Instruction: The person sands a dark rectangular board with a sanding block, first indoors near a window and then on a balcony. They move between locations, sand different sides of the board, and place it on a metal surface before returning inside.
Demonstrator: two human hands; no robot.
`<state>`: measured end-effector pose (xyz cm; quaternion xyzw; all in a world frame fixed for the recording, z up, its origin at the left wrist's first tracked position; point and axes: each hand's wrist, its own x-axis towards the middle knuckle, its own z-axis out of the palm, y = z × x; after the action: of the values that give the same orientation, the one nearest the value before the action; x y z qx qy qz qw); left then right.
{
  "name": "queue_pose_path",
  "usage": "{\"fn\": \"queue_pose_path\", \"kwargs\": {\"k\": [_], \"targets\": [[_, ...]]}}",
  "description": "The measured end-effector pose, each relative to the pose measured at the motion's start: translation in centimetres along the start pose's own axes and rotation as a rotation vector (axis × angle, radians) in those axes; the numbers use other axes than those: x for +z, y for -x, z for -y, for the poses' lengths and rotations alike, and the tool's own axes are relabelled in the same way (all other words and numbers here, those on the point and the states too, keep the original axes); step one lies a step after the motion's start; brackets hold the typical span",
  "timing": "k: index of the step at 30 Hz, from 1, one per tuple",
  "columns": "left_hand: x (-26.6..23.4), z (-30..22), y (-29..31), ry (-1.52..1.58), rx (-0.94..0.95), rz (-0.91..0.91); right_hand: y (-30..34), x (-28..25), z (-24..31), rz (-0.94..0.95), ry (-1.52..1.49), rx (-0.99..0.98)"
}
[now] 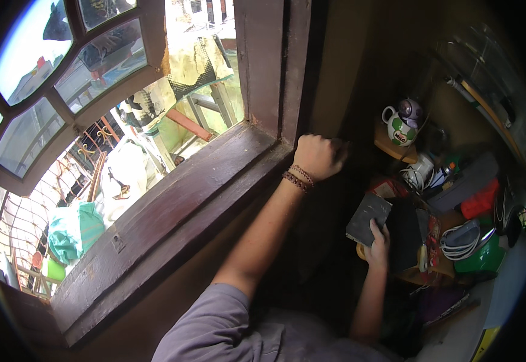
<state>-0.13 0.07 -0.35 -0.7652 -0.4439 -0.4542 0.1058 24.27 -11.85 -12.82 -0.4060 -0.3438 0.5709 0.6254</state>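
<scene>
My left hand (320,158), with two braided bracelets (298,177) at the wrist, is closed beside the lower corner of the brown wooden window frame (269,142). Dark shadow hides its fingertips, so whatever they hold cannot be made out. Farther right, my right hand (378,242) grips a dark grey, flat, book-like rectangle (369,218) with pale scuffs, the thumb lying over its face. This rectangle is tilted, above a cluttered surface, and overlaps a red item (388,188) behind it.
An opened window sash (70,114) hangs outward at the left, over a broad sill (172,199). To the right are a green-and-white mug (400,131) on a small wooden shelf (390,145), a coiled white cable (460,241), a green round object (486,256) and red cloth (479,199).
</scene>
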Motion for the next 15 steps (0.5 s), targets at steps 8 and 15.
{"fn": "queue_pose_path", "kwargs": {"k": [8, 15], "targets": [[-0.2, -0.2, -0.3, -0.008, 0.053, -0.027, 0.0, 0.1, 0.3, -0.009, -0.061, 0.018], [0.0, 0.4, -0.2, -0.024, 0.056, 0.029, -0.2, -0.6, -0.3, 0.015, -0.106, -0.002]]}}
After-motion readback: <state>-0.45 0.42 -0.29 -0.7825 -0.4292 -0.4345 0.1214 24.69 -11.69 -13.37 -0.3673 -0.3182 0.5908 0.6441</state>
